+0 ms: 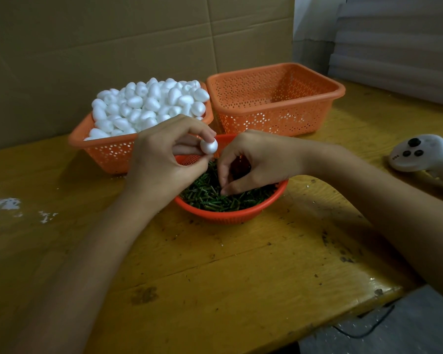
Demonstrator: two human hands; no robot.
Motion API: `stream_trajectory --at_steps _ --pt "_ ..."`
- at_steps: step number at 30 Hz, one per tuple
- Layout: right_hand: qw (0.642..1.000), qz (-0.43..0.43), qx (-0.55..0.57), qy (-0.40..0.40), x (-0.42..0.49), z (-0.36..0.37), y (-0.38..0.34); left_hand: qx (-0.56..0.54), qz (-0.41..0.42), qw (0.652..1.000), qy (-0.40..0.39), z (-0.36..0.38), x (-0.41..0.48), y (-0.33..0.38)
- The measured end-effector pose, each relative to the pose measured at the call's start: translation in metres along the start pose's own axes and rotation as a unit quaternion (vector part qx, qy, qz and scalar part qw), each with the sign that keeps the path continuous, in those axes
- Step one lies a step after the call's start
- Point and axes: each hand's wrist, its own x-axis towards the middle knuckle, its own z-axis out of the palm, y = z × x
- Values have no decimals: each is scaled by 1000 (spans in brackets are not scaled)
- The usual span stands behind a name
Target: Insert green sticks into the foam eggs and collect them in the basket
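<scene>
Hands work over a round red-orange mesh bowl (230, 217) on a scuffed, yellow-varnished wooden worktop (215, 277). The left hand (161, 159) holds one white foam egg (209, 145) above the bowl's far rim, its grip pinching the egg between thumb and fingertips so that the smooth, matte, rounded end sticks out to the right, clear of the palm. The right hand (251, 162) arches just beside it, fingers curled downward, with thumb and forefinger tips drawn close together and touching the heap of green sticks (210, 198) in the bowl. Whether this grip has closed on a stick cannot be told. The sticks are short, thin and dark green, lying criss-crossed in a loose pile. Behind the left hand stands a rectangular orange plastic basket (108, 155) with perforated walls, piled above its rim with more foam eggs (149, 103), each white and faintly grainy. A second orange perforated basket (274, 116) sits to its right, the two nearly touching. White foam crumbs (5, 203) speckle the worktop's left side, and a white handheld controller (425, 154) with dark buttons lies at the right. Brown corrugated cardboard (113, 34) forms the backdrop.
</scene>
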Motion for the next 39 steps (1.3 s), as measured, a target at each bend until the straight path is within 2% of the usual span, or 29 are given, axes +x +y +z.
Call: stream_trajectory --at_steps 20,39 --pt "1000 0 1 3 0 1 0 25 25 999 10 -1 1 2" --pt "1000 -5 -1 2 0 0 0 31 53 998 -16 -1 1 0"
